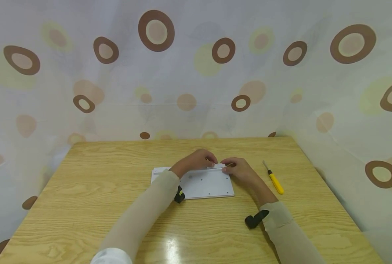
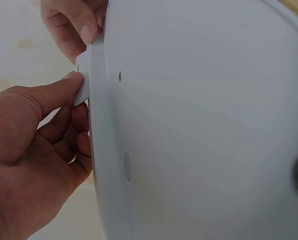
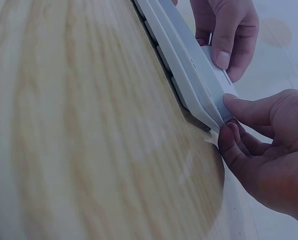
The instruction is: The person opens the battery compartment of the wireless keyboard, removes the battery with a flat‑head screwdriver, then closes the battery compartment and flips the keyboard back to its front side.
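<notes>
A white keyboard (image 1: 199,185) lies face down on the table. Small screws dot its plain back, and a row of keys (image 3: 163,60) shows beneath its edge in the right wrist view. At the far edge, toward the right, a small white plastic piece (image 2: 82,90) sticks out; whether it is a cover or a foot I cannot tell. My left hand (image 1: 197,160) pinches this piece between thumb and fingers. Beside it, my right hand (image 1: 243,172) grips the far right corner of the keyboard, thumb on the back and fingers underneath.
A screwdriver (image 1: 275,181) with a yellow handle lies to the right of the keyboard, its shaft pointing away. The wooden table (image 1: 110,172) ends at a wall covering (image 1: 182,121) patterned with circles at the back and sides.
</notes>
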### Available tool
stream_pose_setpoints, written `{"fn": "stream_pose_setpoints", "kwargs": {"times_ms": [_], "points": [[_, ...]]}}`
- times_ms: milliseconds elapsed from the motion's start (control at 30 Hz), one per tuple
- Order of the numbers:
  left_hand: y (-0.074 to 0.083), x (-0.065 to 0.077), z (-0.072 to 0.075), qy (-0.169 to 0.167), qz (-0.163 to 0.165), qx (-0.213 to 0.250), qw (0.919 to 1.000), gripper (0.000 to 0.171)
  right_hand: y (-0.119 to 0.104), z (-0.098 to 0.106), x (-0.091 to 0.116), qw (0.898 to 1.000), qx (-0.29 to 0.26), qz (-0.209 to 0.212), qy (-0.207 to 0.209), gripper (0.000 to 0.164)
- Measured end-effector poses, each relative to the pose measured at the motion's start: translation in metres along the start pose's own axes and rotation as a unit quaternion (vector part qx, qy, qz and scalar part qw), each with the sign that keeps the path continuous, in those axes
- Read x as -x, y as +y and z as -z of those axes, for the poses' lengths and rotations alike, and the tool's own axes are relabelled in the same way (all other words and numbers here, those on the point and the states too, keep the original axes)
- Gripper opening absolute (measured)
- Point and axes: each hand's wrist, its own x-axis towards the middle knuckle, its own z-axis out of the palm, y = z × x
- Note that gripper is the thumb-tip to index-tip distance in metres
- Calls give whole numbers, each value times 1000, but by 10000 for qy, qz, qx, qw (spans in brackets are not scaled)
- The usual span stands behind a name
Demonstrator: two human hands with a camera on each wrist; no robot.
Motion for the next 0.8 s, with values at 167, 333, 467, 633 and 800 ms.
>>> {"fn": "stream_pose_setpoints", "kwargs": {"times_ms": [167, 333, 467, 633, 800], "points": [[1, 1, 0, 7, -26, -87, 10000, 19, 1, 0, 0, 10000, -54, -35, -8, 34], [2, 2, -3, 153, 125, 69, 9998, 17, 2, -1, -2, 10000, -43, 6, -25, 34], [1, 2, -5, 267, 279, 164, 9991, 16, 3, -1, -2, 10000, -48, 29, -19, 35], [-1, 2, -6, 225, 228, 220, 9992, 16, 2, -1, -2, 10000, -67, -15, 12, 34], [-3, 1, -5, 158, 88, 272, 9995, 14, 2, -1, -1, 10000, -28, -14, 19, 34]]}}
